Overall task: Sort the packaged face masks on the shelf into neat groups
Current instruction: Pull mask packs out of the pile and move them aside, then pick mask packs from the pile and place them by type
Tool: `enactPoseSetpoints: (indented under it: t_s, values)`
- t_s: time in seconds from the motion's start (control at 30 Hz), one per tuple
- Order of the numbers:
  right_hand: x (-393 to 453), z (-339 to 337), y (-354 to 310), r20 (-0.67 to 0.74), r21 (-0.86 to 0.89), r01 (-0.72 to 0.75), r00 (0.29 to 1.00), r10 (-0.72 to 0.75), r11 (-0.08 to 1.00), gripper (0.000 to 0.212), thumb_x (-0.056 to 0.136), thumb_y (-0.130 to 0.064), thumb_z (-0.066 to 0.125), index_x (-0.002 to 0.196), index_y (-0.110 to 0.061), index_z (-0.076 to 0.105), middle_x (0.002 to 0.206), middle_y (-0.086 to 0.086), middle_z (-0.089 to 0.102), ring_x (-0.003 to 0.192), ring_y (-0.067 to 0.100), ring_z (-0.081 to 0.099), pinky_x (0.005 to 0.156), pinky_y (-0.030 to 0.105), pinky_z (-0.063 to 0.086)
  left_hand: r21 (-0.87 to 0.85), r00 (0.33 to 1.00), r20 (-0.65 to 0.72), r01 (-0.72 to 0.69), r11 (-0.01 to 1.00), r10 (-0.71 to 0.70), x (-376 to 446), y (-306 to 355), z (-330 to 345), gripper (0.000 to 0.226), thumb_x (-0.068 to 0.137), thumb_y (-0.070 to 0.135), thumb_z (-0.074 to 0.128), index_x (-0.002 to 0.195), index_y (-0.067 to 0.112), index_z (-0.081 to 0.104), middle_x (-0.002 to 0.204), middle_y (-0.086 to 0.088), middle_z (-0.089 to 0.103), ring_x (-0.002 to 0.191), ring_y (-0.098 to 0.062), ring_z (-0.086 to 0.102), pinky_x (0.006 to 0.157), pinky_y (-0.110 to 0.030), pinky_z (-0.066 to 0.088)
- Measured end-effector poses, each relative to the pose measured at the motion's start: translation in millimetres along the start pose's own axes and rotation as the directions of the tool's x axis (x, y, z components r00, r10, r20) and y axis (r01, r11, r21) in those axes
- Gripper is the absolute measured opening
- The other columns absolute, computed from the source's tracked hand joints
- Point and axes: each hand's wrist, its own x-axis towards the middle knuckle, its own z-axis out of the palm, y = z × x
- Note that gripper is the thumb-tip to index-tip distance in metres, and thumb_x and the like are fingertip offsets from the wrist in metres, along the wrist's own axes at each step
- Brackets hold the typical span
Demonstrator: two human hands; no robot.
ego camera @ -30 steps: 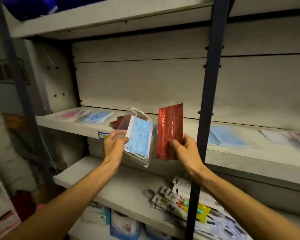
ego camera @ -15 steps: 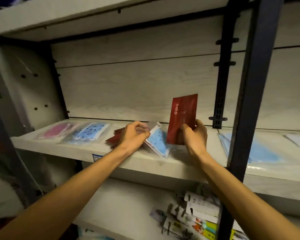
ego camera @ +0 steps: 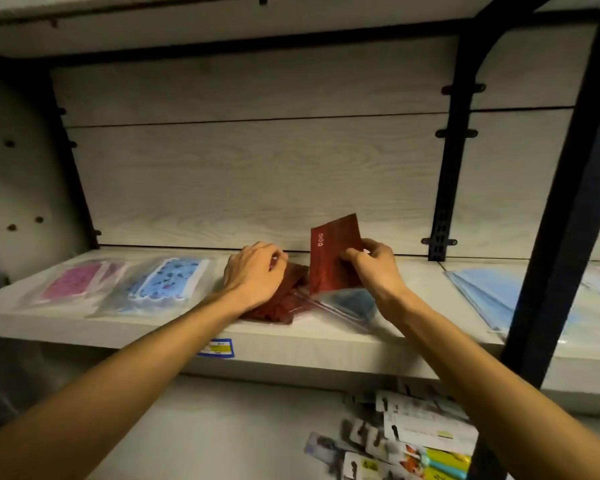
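1. Right hand [ego camera: 371, 268]: pinched around the lower right edge of a red mask packet [ego camera: 333, 252], thumb on the front face, packet held nearly upright and tilted slightly, its bottom edge just above the shelf [ego camera: 291, 336].
2. Left hand [ego camera: 253, 273]: laid palm-down on a pile of red packets [ego camera: 284, 299], fingers bent over the far side; whether anything was gripped, impossible to tell.
3. Pile of red packets: flat on the shelf, just left of the held packet, partly under the left hand.
4. Clear bag with a blue mask [ego camera: 350, 303]: flat on the shelf beneath the right wrist, touching the red pile.
5. Blue patterned mask bag [ego camera: 167, 282] and pink mask bag [ego camera: 73, 280]: side by side at the shelf's left.
6. Plain light-blue masks [ego camera: 482, 292]: right of the hands, partly behind a black upright [ego camera: 561, 237].
7. Carded goods [ego camera: 413, 441]: scattered on the lower shelf.
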Motion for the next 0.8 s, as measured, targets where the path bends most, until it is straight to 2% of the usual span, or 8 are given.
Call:
enactPoseSetpoints:
  t_s: [0.13,0.17,0.27,0.33,0.47,0.63,0.73,0.8]
  values:
    - [1,47,-1,0.032,-0.043,-0.02,0.999,0.022,0.999,0.026,0.09,-0.002,0.063,0.116,-0.001,0.066,0.095,0.014,0.075,0.082,0.025,0.073,0.067,0.031,0.062,0.044,0.996,0.09,-0.004,0.999,0.0,-1,-46,-15,0.033,0.103,0.044,0.043,0.116,0.028,0.069,0.131,-0.003,0.063,0.12,-0.026,0.057,0.099,-0.037,0.046]
    - [2,59,0,0.027,-0.085,0.014,1.0,-0.011,0.996,0.028,0.089,-0.002,0.064,0.117,-0.002,0.066,0.094,0.012,0.076,0.081,0.023,0.073,0.068,0.032,0.062,0.094,0.995,0.095,-0.031,0.995,0.022,-1,-57,-17,0.036,0.103,0.047,0.041,0.119,0.028,0.068,0.132,-0.002,0.062,0.122,-0.025,0.056,0.099,-0.037,0.044]
    - [4,88,5,0.05,-0.306,0.106,0.994,-0.095,0.946,0.034,0.085,-0.009,0.067,0.12,-0.008,0.066,0.102,0.009,0.075,0.091,0.024,0.073,0.085,0.043,0.061,0.205,0.99,0.121,-0.1,0.974,0.076,-3,-87,-20,0.049,0.104,0.055,0.035,0.129,0.023,0.063,0.138,-0.003,0.057,0.126,-0.025,0.052,0.106,-0.04,0.038]
    - [3,100,8,0.089,-0.501,0.122,0.992,-0.09,0.857,0.038,0.082,-0.019,0.07,0.12,-0.014,0.065,0.105,0.007,0.075,0.094,0.025,0.072,0.086,0.044,0.059,0.216,0.986,0.134,-0.121,0.969,0.094,-4,-102,-19,0.055,0.104,0.058,0.032,0.134,0.022,0.059,0.142,-0.004,0.054,0.129,-0.025,0.049,0.109,-0.042,0.036]
    - [-4,116,13,0.117,-0.798,0.18,0.982,-0.146,0.575,0.043,0.075,-0.037,0.071,0.115,-0.022,0.069,0.109,0.007,0.071,0.102,0.029,0.066,0.081,0.032,0.052,0.192,0.986,0.122,-0.136,0.972,0.114,-5,-116,-18,0.058,0.104,0.059,0.03,0.139,0.021,0.056,0.148,-0.003,0.05,0.134,-0.025,0.046,0.113,-0.044,0.033]
    - [-10,123,12,0.104,-0.888,0.2,0.964,-0.243,0.413,0.067,0.086,-0.051,0.066,0.141,-0.015,0.051,0.138,0.013,0.05,0.126,0.034,0.046,0.102,0.043,0.044,0.189,0.978,0.138,-0.181,0.965,0.156,-14,-119,-22,0.057,0.103,0.06,0.031,0.136,0.021,0.057,0.148,-0.005,0.049,0.133,-0.026,0.046,0.113,-0.046,0.033]
    - [-21,113,6,0.146,-0.863,0.276,0.938,-0.315,0.423,0.065,0.094,-0.052,0.057,0.145,-0.013,0.048,0.143,0.012,0.048,0.13,0.033,0.042,0.104,0.044,0.042,0.153,0.978,0.129,-0.184,0.971,0.165,-23,-111,-25,0.059,0.103,0.059,0.031,0.139,0.019,0.053,0.148,-0.006,0.048,0.134,-0.027,0.046,0.113,-0.047,0.033]
    - [-33,100,5,0.193,-0.867,0.324,0.919,-0.344,0.379,0.06,0.096,-0.046,0.056,0.144,-0.013,0.048,0.146,0.013,0.046,0.133,0.033,0.039,0.106,0.043,0.038,0.131,0.975,0.134,-0.194,0.972,0.177,-31,-99,-26,0.061,0.103,0.06,0.03,0.145,0.019,0.048,0.153,-0.007,0.045,0.138,-0.028,0.043,0.116,-0.047,0.031]
